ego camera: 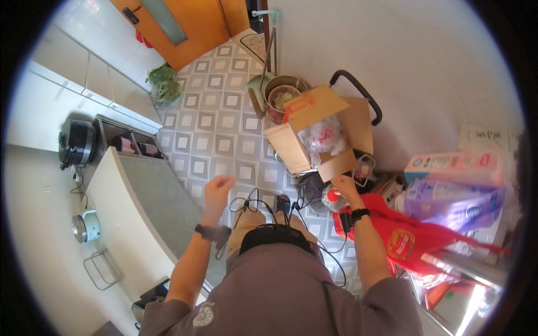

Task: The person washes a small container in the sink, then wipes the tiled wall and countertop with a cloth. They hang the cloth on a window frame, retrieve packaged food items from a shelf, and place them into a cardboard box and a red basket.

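My right hand is at the front flap of an opened cardboard box, beside a clear plastic bottle with a red cap. Whether its fingers grip the flap or the bottle is not clear. Inside the box lie crumpled clear plastic bags. My left hand, slightly blurred, hangs in the air over the patterned floor, its fingers curled; no object shows in it. Black cables cross in front of my waist, between the two hands.
A red bag and purple and pink packages are at the right. Behind the box stand a bucket and a broom. A counter with a light green kettle runs along the left. Leafy vegetables lie near the orange door.
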The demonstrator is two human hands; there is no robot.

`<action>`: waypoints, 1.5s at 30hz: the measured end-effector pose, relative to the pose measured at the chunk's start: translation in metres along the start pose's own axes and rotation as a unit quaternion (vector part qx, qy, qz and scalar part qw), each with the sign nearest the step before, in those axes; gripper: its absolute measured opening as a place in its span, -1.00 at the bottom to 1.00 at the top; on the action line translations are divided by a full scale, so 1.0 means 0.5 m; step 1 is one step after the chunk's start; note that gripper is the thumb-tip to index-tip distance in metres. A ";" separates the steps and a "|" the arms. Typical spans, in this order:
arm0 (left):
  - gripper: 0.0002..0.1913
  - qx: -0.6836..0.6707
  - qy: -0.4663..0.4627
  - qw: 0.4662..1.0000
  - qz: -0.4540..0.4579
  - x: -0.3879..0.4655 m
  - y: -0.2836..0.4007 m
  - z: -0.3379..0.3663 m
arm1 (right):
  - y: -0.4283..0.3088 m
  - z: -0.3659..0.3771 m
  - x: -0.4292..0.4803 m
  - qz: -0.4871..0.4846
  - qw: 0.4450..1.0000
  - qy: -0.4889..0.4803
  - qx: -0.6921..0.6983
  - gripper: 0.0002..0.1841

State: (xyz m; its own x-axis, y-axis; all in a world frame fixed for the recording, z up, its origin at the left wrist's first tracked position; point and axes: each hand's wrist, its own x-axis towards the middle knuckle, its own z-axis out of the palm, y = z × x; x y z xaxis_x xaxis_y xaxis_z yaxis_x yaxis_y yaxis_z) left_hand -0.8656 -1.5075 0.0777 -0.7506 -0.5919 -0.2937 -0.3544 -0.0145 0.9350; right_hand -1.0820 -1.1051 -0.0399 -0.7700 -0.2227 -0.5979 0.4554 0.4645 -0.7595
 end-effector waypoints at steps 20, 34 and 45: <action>-0.67 0.283 -0.167 0.926 0.183 0.897 0.074 0.494 | 0.068 0.149 0.001 0.254 0.900 0.244 0.257 -0.67; -0.38 0.383 -0.391 0.759 0.351 0.399 0.250 0.463 | 0.261 0.161 0.209 0.143 0.834 0.319 0.426 -0.41; -0.53 0.307 -0.444 0.837 0.089 0.570 0.427 0.357 | -0.036 0.054 -0.072 -0.023 0.859 0.296 0.416 -0.60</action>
State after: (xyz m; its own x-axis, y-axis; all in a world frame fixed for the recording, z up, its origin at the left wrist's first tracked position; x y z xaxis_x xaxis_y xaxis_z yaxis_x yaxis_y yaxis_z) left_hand -1.2547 -1.5353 0.1582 -0.8443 0.2948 -0.4476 -0.2087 0.5883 0.7812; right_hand -1.0505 -1.1288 -0.0118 -0.7757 0.3645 -0.5152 0.3913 -0.3627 -0.8457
